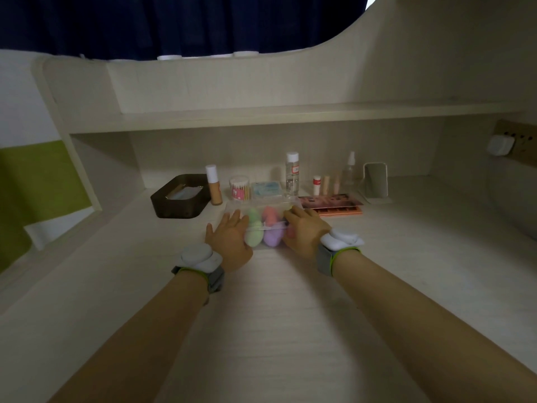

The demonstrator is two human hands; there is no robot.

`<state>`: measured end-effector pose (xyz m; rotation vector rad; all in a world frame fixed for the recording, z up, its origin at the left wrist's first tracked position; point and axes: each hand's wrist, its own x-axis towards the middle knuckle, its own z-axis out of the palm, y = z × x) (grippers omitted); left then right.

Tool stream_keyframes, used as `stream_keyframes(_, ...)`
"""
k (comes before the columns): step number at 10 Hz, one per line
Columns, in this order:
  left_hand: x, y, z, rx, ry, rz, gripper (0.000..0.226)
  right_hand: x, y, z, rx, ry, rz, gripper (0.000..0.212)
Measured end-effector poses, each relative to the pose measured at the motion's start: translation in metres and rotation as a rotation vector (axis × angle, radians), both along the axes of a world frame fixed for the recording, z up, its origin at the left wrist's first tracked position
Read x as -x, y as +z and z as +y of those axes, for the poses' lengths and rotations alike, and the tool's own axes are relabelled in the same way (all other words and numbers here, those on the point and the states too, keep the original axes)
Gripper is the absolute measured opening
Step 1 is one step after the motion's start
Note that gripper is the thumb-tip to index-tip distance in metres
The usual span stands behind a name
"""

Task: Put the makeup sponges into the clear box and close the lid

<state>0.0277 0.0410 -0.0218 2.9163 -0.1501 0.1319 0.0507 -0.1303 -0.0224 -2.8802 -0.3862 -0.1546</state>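
A clear box (263, 206) lies on the pale desk between my hands. Inside it I see a green sponge (253, 228), a pink sponge (270, 215) and a purple sponge (273, 236). The transparent lid hangs half down over them, its front edge crossing the sponges. My left hand (229, 239) rests flat against the box's left side, fingers spread. My right hand (303, 231) is curled on the box's right end and the lid's edge, covering that end. Both wrists carry white trackers.
Behind the box stand a dark brown tray (180, 200), a foundation bottle (214, 186), a cotton swab jar (239, 189), a clear bottle (292, 173), small tubes, a spray bottle (350, 170), a small mirror (375, 180) and an eyeshadow palette (334, 205). A shelf overhangs above.
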Motion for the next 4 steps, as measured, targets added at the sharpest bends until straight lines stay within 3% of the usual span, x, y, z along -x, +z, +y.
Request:
stream_keyframes(2, 0.004, 0.008, 0.001, 0.086, -0.018, 0.013, 0.073, 0.01, 0.004, -0.002, -0.041, 0.008, 0.042, 0.072)
stream_keyframes(4, 0.016, 0.017, -0.002, 0.275, -0.094, -0.048, 0.068, 0.032, 0.021, -0.006, -0.321, -0.036, -0.03, 0.071)
